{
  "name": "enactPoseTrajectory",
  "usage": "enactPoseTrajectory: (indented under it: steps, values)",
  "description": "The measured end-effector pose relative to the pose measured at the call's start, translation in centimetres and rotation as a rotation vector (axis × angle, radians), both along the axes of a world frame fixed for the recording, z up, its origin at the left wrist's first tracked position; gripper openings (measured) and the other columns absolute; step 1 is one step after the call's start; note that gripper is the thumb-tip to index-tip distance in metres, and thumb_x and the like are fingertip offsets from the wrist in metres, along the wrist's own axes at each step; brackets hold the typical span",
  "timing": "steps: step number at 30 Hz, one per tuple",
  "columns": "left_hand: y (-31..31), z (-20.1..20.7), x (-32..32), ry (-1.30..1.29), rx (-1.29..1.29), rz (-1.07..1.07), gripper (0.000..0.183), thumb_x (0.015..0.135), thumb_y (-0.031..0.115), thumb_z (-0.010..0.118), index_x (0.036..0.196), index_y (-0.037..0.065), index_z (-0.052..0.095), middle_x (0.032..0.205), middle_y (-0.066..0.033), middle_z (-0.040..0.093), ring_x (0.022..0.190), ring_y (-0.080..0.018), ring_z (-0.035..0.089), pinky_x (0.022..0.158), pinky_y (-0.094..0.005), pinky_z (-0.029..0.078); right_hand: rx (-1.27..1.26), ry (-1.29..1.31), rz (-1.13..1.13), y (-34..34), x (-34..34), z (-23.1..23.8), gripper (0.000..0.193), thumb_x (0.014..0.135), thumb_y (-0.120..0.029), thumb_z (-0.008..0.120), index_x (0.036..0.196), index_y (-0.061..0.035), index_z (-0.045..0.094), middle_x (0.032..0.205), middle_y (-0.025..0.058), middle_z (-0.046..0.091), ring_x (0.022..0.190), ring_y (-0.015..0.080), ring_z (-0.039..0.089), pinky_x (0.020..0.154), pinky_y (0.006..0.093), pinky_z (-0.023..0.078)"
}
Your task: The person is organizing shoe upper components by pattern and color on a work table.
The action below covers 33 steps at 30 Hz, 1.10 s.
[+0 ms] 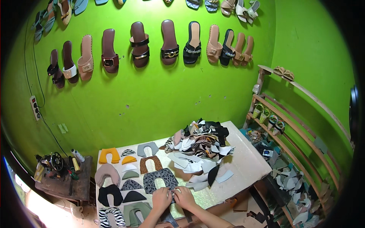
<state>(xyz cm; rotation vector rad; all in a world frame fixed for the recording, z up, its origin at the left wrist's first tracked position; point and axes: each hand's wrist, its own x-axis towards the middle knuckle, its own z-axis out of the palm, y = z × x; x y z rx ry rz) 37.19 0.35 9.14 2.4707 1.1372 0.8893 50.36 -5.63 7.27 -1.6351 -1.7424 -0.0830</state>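
- The left hand (161,198) and the right hand (184,197) meet at the near edge of the pale glittery worktable (247,163), fingers curled down and pressed together around a small dark piece between them; what exactly they pinch is too small to tell.
- Just above the hands lies a grey-and-black speckled U-shaped shoe upper (159,179), its lower edge touching the fingertips.
- To its left sit rows of cut uppers: an orange arched piece (109,155), a brown leopard-print arch (150,164), a plain black arch (110,194) and a zebra-striped arch (111,218).
- Behind the hands, toward the table's far side, rises a loose heap of mixed cut-outs (199,146) in white, black, grey and animal print.
- An old black sewing machine (53,163) stands on a low table at the left.
- Finished sandals (139,43) hang in rows on the bright green wall (152,95).
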Motion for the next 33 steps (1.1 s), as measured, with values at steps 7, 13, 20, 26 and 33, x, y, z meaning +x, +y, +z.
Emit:
enactPoseTrajectory:
  steps: [7, 13, 20, 26, 33]
  values:
    - [-0.3, 1.1, 1.6, 0.016, 0.045, 0.023, 0.019, 0.074, 0.017, 0.059, 0.087, 0.004, 0.063, 0.08, -0.0129, 0.062, 0.073, -0.0292, 0.059, 0.067, -0.0402, 0.045, 0.03, 0.068, -0.098, 0.8, 5.0, 1.5, 0.019, 0.075, -0.012, 0.056, 0.092, -0.0067, 0.062, 0.095, 0.0093, 0.056, 0.091, 0.0289, 0.053, 0.08, 0.0404, 0.042]
    - [0.0, 1.9, 1.4, 0.005, -0.01, 0.101, 0.018, 0.075, 0.014, 0.057, 0.088, 0.003, 0.061, 0.084, -0.0145, 0.061, 0.079, -0.0322, 0.057, 0.071, -0.0411, 0.044, 0.016, 0.061, -0.143, 0.2, 7.8, 0.7, 0.02, 0.076, -0.011, 0.055, 0.094, -0.0061, 0.062, 0.099, 0.0109, 0.056, 0.095, 0.0299, 0.052, 0.083, 0.0408, 0.04]
    - [-1.1, 2.1, 1.7, 0.012, -0.037, 0.208, 0.015, 0.075, 0.011, 0.057, 0.087, 0.002, 0.061, 0.081, -0.0147, 0.06, 0.077, -0.0324, 0.057, 0.069, -0.0404, 0.044, -0.019, 0.109, -0.248, -1.9, 11.7, 0.5, 0.018, 0.076, -0.009, 0.055, 0.092, -0.0045, 0.062, 0.096, 0.0109, 0.056, 0.093, 0.0297, 0.051, 0.083, 0.0404, 0.04]
    - [-2.6, 3.6, 4.5, 0.012, -0.076, 0.334, 0.014, 0.076, 0.008, 0.056, 0.087, 0.002, 0.059, 0.082, -0.0147, 0.06, 0.078, -0.0324, 0.057, 0.07, -0.0404, 0.044, -0.02, 0.138, -0.21, -2.6, 15.9, 1.6, 0.02, 0.075, -0.008, 0.055, 0.094, -0.0042, 0.061, 0.095, 0.0106, 0.056, 0.092, 0.0293, 0.052, 0.081, 0.0408, 0.04]
    - [-4.5, 2.3, 9.9, -0.039, -0.094, 0.451, 0.014, 0.077, 0.008, 0.056, 0.089, 0.002, 0.059, 0.083, -0.0144, 0.06, 0.078, -0.0315, 0.057, 0.069, -0.0397, 0.044, 0.054, 0.166, -0.184, -3.3, 20.8, 1.6, 0.02, 0.078, -0.009, 0.054, 0.097, -0.0046, 0.06, 0.092, 0.0115, 0.057, 0.088, 0.0299, 0.053, 0.08, 0.0406, 0.041]
